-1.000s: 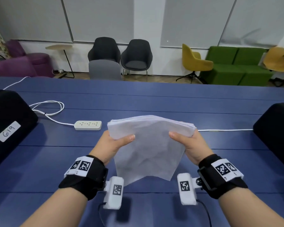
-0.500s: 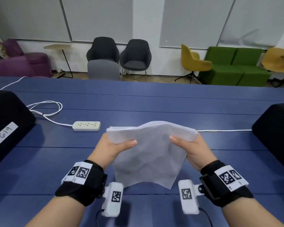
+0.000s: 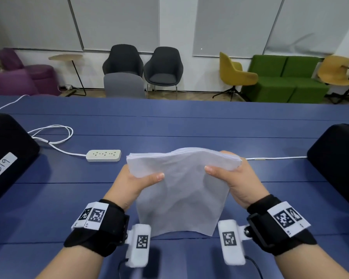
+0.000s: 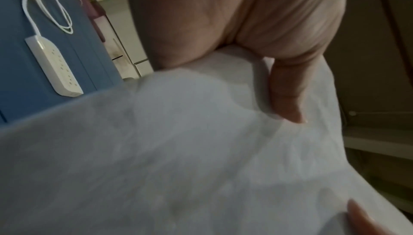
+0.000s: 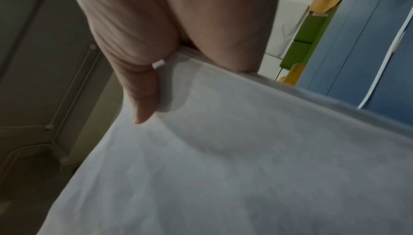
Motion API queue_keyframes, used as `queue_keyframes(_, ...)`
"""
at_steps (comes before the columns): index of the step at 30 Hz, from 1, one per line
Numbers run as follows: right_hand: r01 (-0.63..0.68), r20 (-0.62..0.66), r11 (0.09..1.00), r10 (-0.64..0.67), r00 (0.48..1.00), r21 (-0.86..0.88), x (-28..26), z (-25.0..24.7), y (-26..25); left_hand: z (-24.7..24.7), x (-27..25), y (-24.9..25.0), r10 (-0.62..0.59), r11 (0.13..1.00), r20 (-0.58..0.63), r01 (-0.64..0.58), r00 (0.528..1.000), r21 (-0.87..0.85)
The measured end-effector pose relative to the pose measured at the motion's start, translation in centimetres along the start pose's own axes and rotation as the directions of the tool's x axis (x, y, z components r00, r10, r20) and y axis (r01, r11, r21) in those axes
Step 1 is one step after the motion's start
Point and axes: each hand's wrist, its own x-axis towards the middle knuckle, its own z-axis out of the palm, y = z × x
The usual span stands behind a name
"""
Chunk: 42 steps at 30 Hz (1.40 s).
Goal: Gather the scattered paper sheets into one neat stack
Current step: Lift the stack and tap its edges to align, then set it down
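Note:
A stack of white paper sheets (image 3: pixel 181 190) stands nearly upright above the blue table (image 3: pixel 48 198), its lower edge close to the tabletop. My left hand (image 3: pixel 135 180) grips its upper left side, thumb on the near face and fingers hidden behind. My right hand (image 3: pixel 230 176) grips the upper right side the same way. In the left wrist view the thumb presses the paper stack (image 4: pixel 201 150). The right wrist view shows the right thumb on the paper stack (image 5: pixel 245 150). The top edge bows upward between my hands.
A white power strip (image 3: pixel 103 155) with a coiled cord (image 3: pixel 54 133) lies left of the stack. A thin white cable (image 3: pixel 276 158) runs off to the right. Black cases sit at the left edge (image 3: pixel 6 158) and the right edge (image 3: pixel 336 168). Chairs and sofas stand beyond the table.
Both hands have lowered the stack a little toward the table while keeping the same grip. The top edge now bows up more.

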Motion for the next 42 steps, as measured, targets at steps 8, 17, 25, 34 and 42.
queue_keyframes(8, 0.055, -0.095, 0.770, -0.149, 0.984, -0.635, 0.6, -0.6, -4.5, -0.9, -0.1, -0.3, -0.021, 0.999, 0.002, 0.021, 1.000, -0.037)
queue_keyframes(17, 0.275, 0.272, -0.074, 0.048, 0.961, -0.959, 2.2, 7.4, -7.0, -1.2, -1.5, -6.3, -0.230, 0.973, -0.030, 0.230, 0.973, -0.018)
queue_keyframes(25, 0.220, 0.222, 0.308, -0.029, 0.975, -0.925, 3.7, 4.1, -6.4, -5.2, -3.5, -10.5, -0.284, 0.919, -0.201, 0.326, 0.937, 0.221)
queue_keyframes(34, -0.086, -0.160, 0.977, 0.055, 0.986, -0.193, 2.4, -3.6, 1.0, -5.3, -1.4, -3.0, -0.123, 0.942, -0.219, 0.044, 0.968, -0.333)
queue_keyframes(42, -0.081, -0.365, 0.992, 0.039, 0.930, -0.100, -0.3, -3.4, 6.5, -2.9, -1.3, -3.0, 0.077, 0.993, -0.361, -0.038, 0.929, 0.115)
